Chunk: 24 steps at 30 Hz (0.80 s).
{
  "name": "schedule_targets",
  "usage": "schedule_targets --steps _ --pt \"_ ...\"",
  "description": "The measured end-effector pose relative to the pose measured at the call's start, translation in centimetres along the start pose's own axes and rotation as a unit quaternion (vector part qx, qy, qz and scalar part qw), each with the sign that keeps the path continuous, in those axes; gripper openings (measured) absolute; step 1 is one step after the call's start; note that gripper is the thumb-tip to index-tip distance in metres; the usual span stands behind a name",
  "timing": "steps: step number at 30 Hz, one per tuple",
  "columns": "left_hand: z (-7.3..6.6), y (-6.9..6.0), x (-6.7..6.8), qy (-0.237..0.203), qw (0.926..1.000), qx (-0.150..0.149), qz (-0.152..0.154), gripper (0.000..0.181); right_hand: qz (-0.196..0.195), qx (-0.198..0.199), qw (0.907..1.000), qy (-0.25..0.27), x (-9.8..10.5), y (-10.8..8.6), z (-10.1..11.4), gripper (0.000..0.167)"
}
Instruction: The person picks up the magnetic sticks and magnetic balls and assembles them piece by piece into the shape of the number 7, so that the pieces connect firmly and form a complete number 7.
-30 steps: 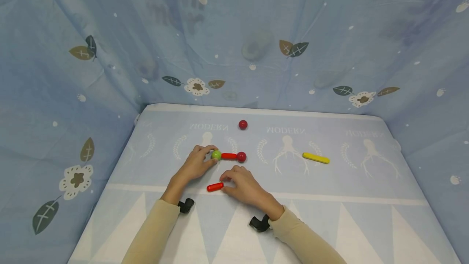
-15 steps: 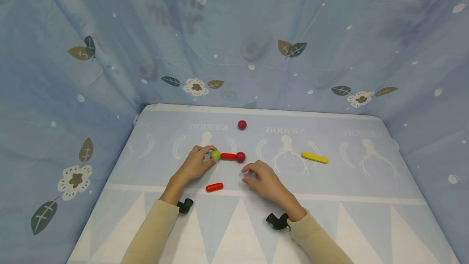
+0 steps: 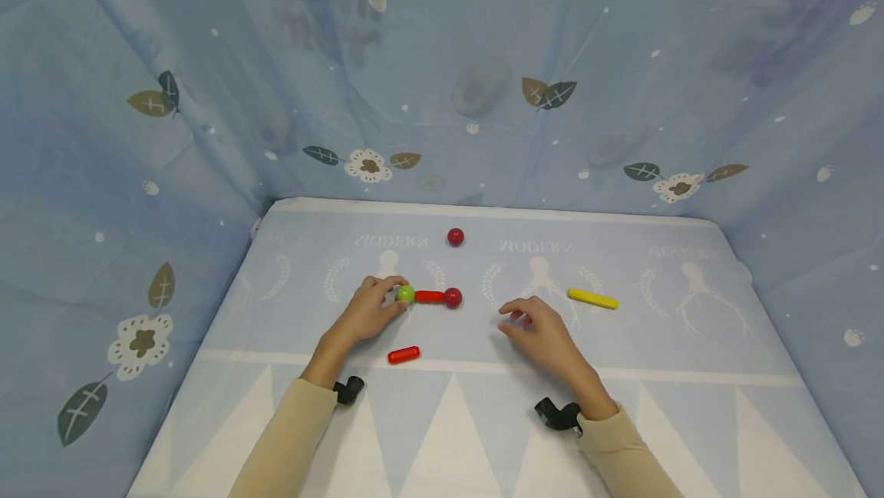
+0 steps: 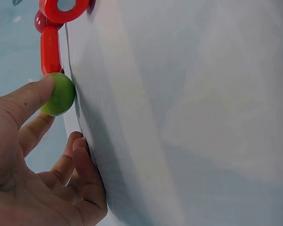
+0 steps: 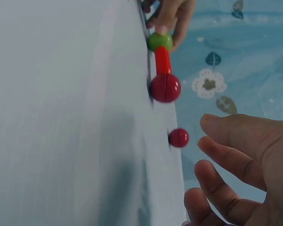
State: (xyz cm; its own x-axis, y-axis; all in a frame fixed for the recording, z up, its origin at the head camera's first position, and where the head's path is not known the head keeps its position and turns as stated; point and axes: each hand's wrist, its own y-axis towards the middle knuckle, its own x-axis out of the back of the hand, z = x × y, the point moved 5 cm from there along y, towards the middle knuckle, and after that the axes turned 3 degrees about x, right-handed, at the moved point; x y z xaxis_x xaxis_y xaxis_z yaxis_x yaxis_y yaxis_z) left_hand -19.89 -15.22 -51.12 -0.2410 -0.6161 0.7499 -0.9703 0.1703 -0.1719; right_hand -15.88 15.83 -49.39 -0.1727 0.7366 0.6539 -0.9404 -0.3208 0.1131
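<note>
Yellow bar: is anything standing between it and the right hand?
Nothing visible: in the head view, only patterned tablecloth shows between the right hand and the yellow bar. The nearest red ball lies on that hand's other side.

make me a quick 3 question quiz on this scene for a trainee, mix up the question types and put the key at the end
1. Multiple choice: what does the left hand pinch?
A) the yellow bar
B) the green ball
C) nothing

2. True or false: the right hand is holding the yellow bar.

3. Fill in the blank: in the row that starts at the left hand, the ____ sits between the green ball and a red ball.

Key:
1. B
2. False; the right hand holds nothing.
3. red bar
</note>
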Motion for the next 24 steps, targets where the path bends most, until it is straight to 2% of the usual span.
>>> schedule_targets --steps 12,24 --pt "0.0 0.1 -0.1 -0.001 1.0 -0.001 0.001 0.037 -0.034 -0.04 0.9986 -0.008 3.5 -1.2 -3.6 0.025" --pt "0.1 0.2 0.0 -0.001 1.0 -0.003 0.003 0.037 -0.103 -0.066 0.9916 -0.042 8.4 -1.8 -6.6 0.026"
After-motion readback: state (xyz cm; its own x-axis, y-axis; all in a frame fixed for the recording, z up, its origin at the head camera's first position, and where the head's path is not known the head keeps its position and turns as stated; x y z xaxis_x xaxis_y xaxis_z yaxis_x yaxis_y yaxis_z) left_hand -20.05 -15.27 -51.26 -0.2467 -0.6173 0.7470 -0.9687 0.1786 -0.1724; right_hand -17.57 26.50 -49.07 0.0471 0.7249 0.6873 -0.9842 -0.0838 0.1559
